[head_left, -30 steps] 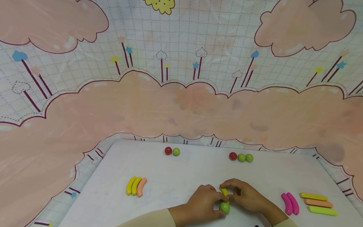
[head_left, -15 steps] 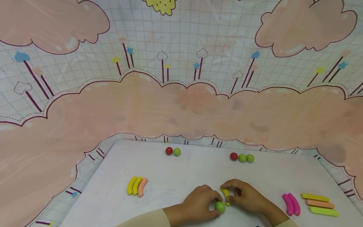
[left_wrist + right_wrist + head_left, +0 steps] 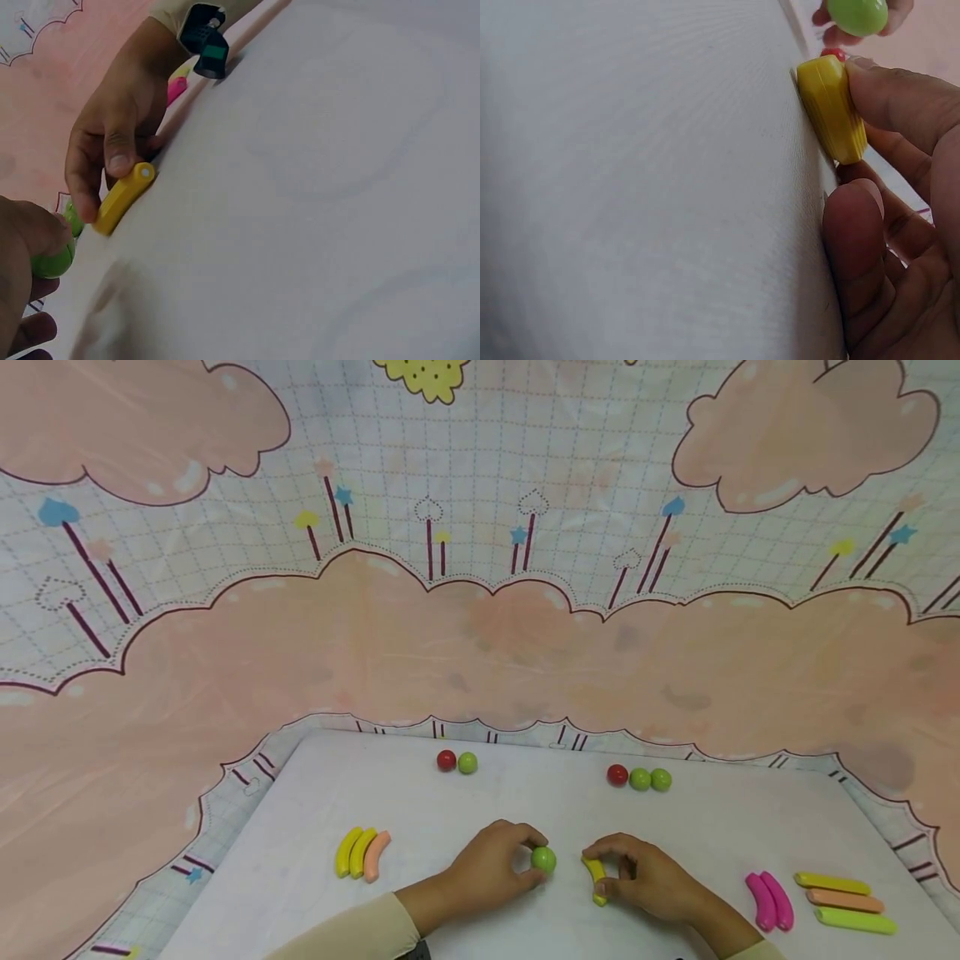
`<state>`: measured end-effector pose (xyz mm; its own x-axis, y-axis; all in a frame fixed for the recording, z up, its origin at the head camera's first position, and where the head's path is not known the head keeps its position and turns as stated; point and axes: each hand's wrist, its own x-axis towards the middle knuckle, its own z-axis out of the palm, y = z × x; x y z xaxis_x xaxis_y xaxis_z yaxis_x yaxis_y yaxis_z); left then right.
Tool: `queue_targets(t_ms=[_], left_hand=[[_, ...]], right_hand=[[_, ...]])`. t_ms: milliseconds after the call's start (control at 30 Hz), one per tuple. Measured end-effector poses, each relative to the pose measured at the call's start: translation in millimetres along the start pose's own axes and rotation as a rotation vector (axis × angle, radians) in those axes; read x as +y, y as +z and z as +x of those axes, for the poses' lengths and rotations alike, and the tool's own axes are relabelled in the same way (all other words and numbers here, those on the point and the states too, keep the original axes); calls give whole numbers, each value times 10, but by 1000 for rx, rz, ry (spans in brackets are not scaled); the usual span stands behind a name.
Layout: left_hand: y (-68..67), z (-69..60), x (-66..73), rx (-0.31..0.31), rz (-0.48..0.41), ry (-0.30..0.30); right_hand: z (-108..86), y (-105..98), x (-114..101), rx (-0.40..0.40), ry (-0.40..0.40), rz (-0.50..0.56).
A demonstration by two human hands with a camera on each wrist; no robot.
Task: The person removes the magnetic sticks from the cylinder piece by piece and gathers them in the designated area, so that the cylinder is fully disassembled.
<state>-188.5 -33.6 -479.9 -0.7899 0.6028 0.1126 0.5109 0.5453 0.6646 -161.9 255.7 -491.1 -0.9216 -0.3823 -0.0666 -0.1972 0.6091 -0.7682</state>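
Note:
My left hand (image 3: pixel 491 868) pinches a glossy green ball (image 3: pixel 543 860) between thumb and fingers, a short way left of my right hand (image 3: pixel 652 881). In the right wrist view the green ball (image 3: pixel 857 15) shows beyond the yellow piece. My right hand grips a yellow, slightly curved toy banana (image 3: pixel 596 877) at both its ends, thumb at the near one. The left wrist view shows this yellow banana (image 3: pixel 124 199) lying along the white tabletop under the fingers. Ball and banana are apart.
Two yellow bananas and a peach one (image 3: pixel 375 856) lie side by side at left. A red ball (image 3: pixel 446 761) and green balls (image 3: pixel 640 779) stand in two groups behind. Pink curved pieces (image 3: pixel 771 900) and straight sticks (image 3: pixel 843 900) lie at right. A patterned cloth (image 3: pixel 480 652) hangs behind.
My left hand has carried the green ball from beside the yellow banana away to the left and farther from me. The right hand has stayed in place on the banana.

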Motion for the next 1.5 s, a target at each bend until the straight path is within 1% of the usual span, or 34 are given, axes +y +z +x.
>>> queue_targets(t_ms=[100,200,367,467,700,867,1033,1133,1233,1300,1400,1500], left_hand=[[-90,17,-53,42,-4,-29],[-169,33,-97,73,-4,-38],[-273,41,-177,113,-2,-17],[-321,41,-223,137,-1,-16],[-399,66,-335,183,-8,-61],[-466,101,-445,255,-8,-65],[-568,117,-531,296,-29,-105],[-633,129,-594,325,-16,-124],[-701,132,-656,363,-3,-130],[-745,133,-698,388,14,-123],[-804,138,-757,405,24,-138],[-849,140,-815,410,14,-161]], right_hand=[[7,4,11,-5,16,-4],[9,2,11,-8,29,-9],[3,0,-3,-12,38,-6],[3,-2,-5,-12,35,-8],[-3,-17,-3,-21,39,-2],[-4,-21,2,-24,43,0],[1,-14,7,-17,44,-3],[-4,-14,5,-13,22,5],[-6,-15,-2,-15,3,13],[-5,-15,-8,-17,1,15],[-2,-15,-2,-17,6,12],[-2,-14,6,-15,3,15]])
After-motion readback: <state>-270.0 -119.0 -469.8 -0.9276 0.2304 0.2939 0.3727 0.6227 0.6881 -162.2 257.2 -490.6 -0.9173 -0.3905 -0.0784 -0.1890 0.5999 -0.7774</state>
